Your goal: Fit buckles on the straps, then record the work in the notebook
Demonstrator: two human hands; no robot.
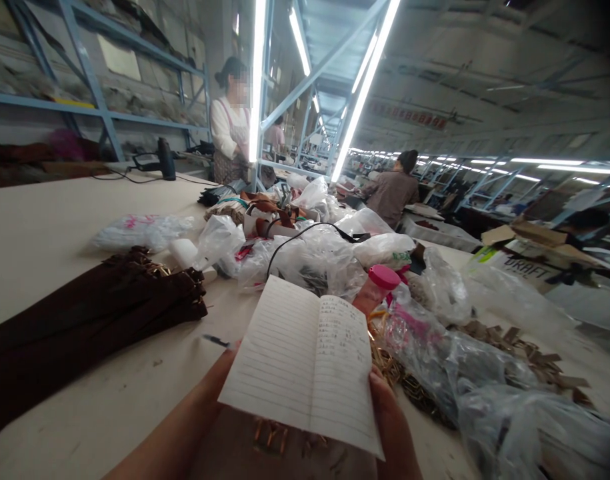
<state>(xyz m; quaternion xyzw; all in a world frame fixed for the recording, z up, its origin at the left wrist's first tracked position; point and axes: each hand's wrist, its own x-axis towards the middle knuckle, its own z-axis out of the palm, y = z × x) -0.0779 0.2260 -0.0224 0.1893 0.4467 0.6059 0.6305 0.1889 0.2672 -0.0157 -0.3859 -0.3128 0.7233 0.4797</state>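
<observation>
One open notebook (305, 363): near, in the middle | right hand (387, 403): pinching its right edge | left hand (231, 355): behind its left edge, mostly hidden, can't tell its grip | pen (215, 341): beside left hand | brown bundle (99, 320): left

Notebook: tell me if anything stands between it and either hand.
Nothing visible at the right hand: it grips the notebook directly by its edge. The left hand is mostly hidden behind the notebook, so its contact can't be judged; a pen sticks out beside it.
</observation>
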